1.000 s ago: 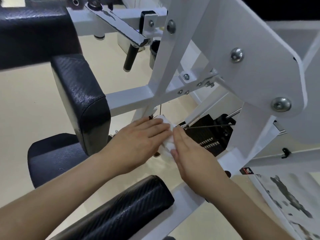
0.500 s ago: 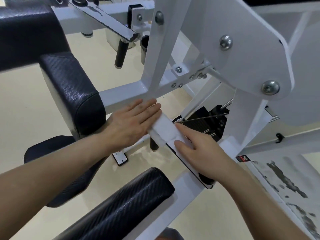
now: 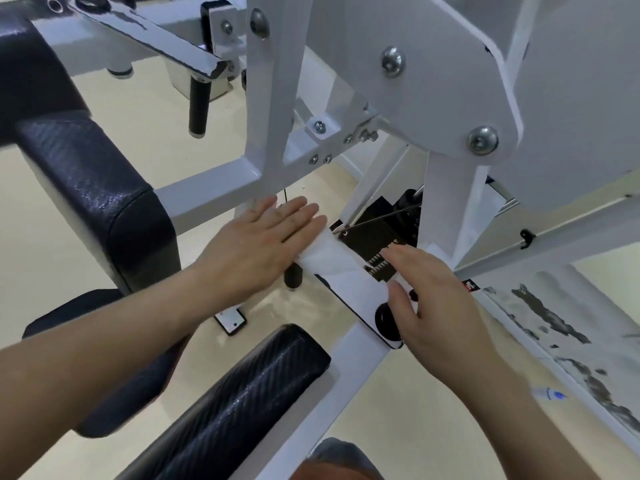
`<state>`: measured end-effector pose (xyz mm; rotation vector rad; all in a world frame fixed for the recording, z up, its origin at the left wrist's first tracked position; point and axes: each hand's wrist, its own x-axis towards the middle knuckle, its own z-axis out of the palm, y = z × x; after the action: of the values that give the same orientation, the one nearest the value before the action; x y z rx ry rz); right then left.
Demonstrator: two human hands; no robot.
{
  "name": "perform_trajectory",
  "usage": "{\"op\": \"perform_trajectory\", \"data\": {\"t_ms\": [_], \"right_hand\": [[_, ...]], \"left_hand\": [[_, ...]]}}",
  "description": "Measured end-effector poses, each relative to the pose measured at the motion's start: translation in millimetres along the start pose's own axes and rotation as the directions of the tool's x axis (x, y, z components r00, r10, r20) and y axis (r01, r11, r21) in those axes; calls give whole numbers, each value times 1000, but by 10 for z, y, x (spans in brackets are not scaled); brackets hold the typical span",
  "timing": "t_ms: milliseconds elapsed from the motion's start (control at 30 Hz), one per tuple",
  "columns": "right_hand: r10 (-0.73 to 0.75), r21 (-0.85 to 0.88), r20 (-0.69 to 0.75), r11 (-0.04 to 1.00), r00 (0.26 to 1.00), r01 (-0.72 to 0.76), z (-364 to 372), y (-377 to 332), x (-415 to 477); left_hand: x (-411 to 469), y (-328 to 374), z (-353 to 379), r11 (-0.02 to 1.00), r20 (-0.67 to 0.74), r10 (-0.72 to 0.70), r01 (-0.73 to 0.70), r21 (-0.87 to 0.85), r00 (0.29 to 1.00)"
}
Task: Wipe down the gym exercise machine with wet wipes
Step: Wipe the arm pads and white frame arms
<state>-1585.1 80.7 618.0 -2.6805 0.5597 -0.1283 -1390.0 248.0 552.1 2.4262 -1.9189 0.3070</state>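
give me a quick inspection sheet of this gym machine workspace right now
surface: white frame bar, partly under the wet wipe
job's things: wet wipe spread flat between the hands
clutter: small white-and-blue object, too blurred to name
grips: left hand flat, fingers straight, pressing the wet wipe; right hand rests on the bar, fingers relaxed
cables: thin steel cable runs across the black weight stack
surroundings: black pads, beige floor, stained white panel at right
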Motion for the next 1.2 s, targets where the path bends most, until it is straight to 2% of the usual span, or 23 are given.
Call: {"op": "perform_trajectory", "data": {"t_ms": [67, 133, 200, 267, 333, 433, 500, 633, 767, 867, 933, 967, 1033, 1067, 1100, 1133, 1200], "right_hand": [[64, -11, -55, 998, 996, -65, 25, 146, -112], [167, 33, -24, 986, 986, -166, 51, 230, -212], [215, 86, 24, 972, 976, -216, 94, 269, -310], [239, 155, 43, 958, 970, -243, 127, 262, -382], [257, 212, 32, 943, 966, -258, 156, 245, -420], [278, 315, -45, 915, 960, -250, 204, 219, -449], [300, 370, -109, 897, 948, -242, 237, 200, -489], [346, 416, -221, 879, 912, -233, 292, 170, -604], [428, 526, -219, 809, 877, -263, 290, 122, -671], [489, 632, -207, 728, 848, -265, 227, 95, -658], [497, 727, -165, 645, 852, -236, 126, 78, -616], [474, 778, -130, 593, 871, -207, 71, 72, -584], [403, 854, -83, 500, 911, -143, 4, 82, -495], [392, 856, -101, 503, 914, -121, 14, 102, -449], [404, 826, -151, 553, 902, -110, 50, 132, -412], [412, 750, -229, 652, 882, -110, 111, 178, -381], [318, 492, -370, 864, 873, -106, 277, 275, -367]], "left_hand": [[10, 11, -73, 1000, 78, -10, 9, 7, 997], [100, 179, -184, 996, 183, 92, -91, -9, 979], [230, 354, -285, 981, 312, 195, -180, -75, 930], [371, 456, -365, 970, 453, 244, -209, -126, 857], [471, 555, -442, 953, 498, 303, -257, -161, 812], [503, 669, -459, 928, 496, 370, -330, -171, 785], [490, 639, -445, 929, 495, 369, -320, -184, 787], [586, 412, -412, 954, 470, 261, -153, -256, 843], [711, 674, -432, 956, 456, 99, 42, -289, 885], [712, 876, -481, 954, 273, -9, 90, -287, 962], [696, 928, -571, 887, 193, -66, 146, -438, 979], [697, 966, -626, 794, 191, -105, 198, -575, 976], [703, 1044, -706, 525, 253, -131, 283, -803, 959], [708, 1064, -705, 466, 268, -132, 298, -833, 954], [708, 1065, -684, 494, 270, -128, 298, -817, 954], [705, 1043, -658, 590, 264, -115, 280, -757, 958], [685, 968, -597, 828, 223, 4, 122, -547, 975]]}}
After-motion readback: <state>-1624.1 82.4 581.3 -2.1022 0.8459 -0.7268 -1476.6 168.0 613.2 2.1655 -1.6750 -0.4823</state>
